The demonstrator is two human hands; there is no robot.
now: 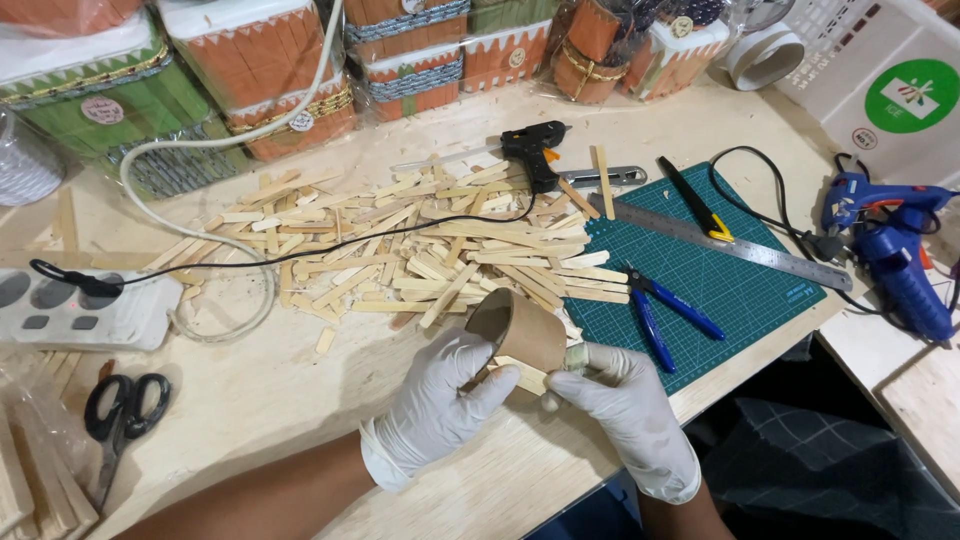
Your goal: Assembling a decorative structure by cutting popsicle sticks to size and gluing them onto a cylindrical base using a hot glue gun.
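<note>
Both gloved hands grip one cardboard tube at the near table edge, 6 o'clock of the stick pile.

- Left hand: white glove, forearm in from 7 o'clock, fingers curled about the tube's open end, thumb laid across a flat stick under the tube. Closed on tube.
- Right hand: white glove, forearm in from 5 o'clock, fingertips pinching the tube's far end and the stick against it. Closed on tube.
- Tube: tilted, open mouth facing 10 o'clock, held just above the tabletop.

Counts:
- Glue guns, 2: black one at 12 o'clock of the tube, on the pile's far edge; blue one at 3 o'clock, well apart.
- Cutting mat, 1, green, at 2 o'clock of the hands.
- Ruler, 1, steel, slanted across the mat's far side.
- Blue-handled pliers, 1, on the mat, near the right hand.
- Knife, 1, black and yellow, beyond the ruler.
- Scissors, 1, black, at 9 o'clock.
- Power strip, 1, white, at 10 o'clock.
- Loose sticks: too many to count.
- Finished stick-clad boxes along the far edge, orange and green; number unclear.
</note>
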